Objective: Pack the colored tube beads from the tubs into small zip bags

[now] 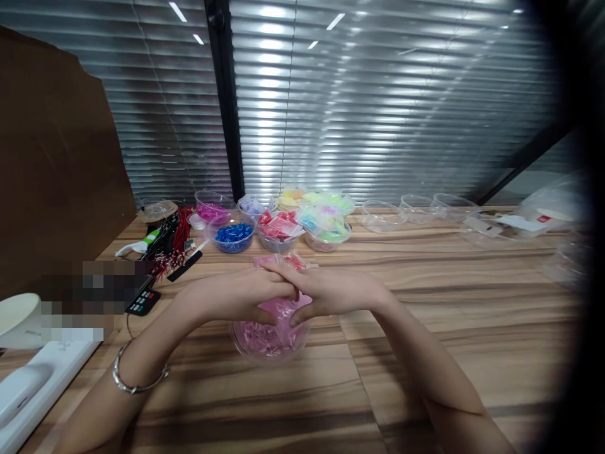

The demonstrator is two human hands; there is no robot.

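My left hand and my right hand meet over a clear round bowl that stands on the table. Pink, short tube-like pieces lie in the bowl. Between the thumbs and fingers of both hands is a pink translucent plastic bag, with its lower part hanging into the bowl. Both hands are closed on it, the fingers overlapping at the top. Just behind the hands lies a small packet with red bits; my fingers partly cover the area around it.
Bowls of blue pieces, red packets and pastel packets stand behind. Clear bowls line the back right. Wires, a remote and a white power strip lie left.
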